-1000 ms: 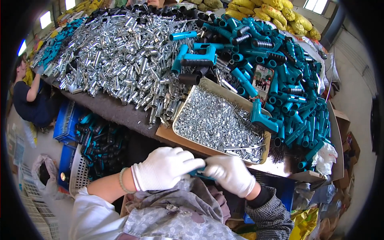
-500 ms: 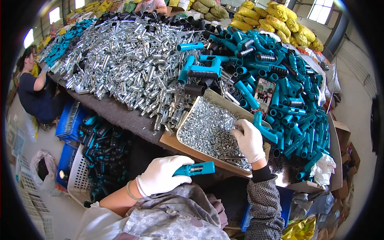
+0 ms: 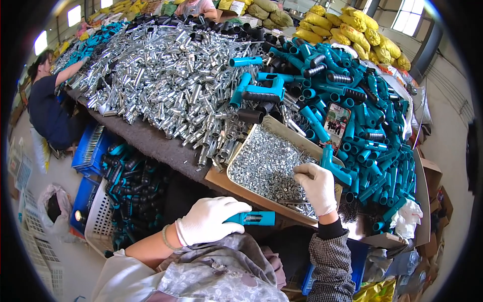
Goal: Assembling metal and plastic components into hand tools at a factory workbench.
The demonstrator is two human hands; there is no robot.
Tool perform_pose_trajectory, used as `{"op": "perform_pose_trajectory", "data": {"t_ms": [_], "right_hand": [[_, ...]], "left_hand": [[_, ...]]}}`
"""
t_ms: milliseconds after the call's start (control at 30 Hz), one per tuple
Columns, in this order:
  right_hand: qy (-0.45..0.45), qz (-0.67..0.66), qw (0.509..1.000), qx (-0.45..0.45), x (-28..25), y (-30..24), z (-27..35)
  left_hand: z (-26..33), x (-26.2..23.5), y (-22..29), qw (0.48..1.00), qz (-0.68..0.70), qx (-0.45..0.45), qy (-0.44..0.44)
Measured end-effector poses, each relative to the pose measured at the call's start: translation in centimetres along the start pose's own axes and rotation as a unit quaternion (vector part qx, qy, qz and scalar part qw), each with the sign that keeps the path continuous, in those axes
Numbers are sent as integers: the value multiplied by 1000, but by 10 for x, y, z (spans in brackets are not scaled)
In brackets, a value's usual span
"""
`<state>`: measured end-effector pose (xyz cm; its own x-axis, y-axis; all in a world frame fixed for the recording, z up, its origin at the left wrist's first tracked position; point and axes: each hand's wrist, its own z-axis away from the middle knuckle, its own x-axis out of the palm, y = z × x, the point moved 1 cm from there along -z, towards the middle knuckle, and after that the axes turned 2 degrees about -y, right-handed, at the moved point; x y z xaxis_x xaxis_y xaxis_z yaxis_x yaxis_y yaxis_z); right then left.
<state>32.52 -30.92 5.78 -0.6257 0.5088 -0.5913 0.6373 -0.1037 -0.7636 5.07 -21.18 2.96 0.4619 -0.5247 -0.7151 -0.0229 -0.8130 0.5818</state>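
My left hand (image 3: pixel 209 222), in a white glove, is closed around a teal plastic tool handle (image 3: pixel 260 218) with a slot in its side, held level in front of my body. Over the right part of a cream tray (image 3: pixel 232 177), my right hand (image 3: pixel 320 187), also gloved, has thumb and fingers pinched together. Whatever is between those fingertips is too small to make out. Small shiny metal pieces (image 3: pixel 266 158) fill the tray. An L-shaped teal housing (image 3: pixel 334 170) lies at the tray's right edge, close to my right hand.
A heap of silvery metal tubes (image 3: pixel 166 75) covers the table's middle; teal housings (image 3: pixel 375 136) pile up at right, a phone (image 3: pixel 336 122) among them. A white basket (image 3: pixel 98 214) of black-and-teal parts stands below left. A co-worker (image 3: pixel 53 105) sits at far left, another (image 3: pixel 197 10) behind.
My right hand stays pinched over the tray, and my left still grips the teal handle, slightly turned. The view has shifted a little. The co-worker at left has stretched an arm toward the heap.
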Motion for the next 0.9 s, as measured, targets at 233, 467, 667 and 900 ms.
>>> {"op": "perform_pose_trajectory", "data": {"t_ms": [233, 467, 667, 900], "right_hand": [[-138, -47, 989, 11, 26, -57, 40], [-108, 67, 982, -139, 60, -55, 65], [-125, 153, 961, -195, 56, -49, 87], [-167, 158, 948, -220, 52, -46, 92]], "left_hand": [[-10, -7, 13, 993, -110, 30, 6], [-7, 0, 11, 987, -159, 31, -3], [-2, 2, 6, 990, -133, 34, -5], [-4, 1, 13, 998, -28, -3, -61]]}}
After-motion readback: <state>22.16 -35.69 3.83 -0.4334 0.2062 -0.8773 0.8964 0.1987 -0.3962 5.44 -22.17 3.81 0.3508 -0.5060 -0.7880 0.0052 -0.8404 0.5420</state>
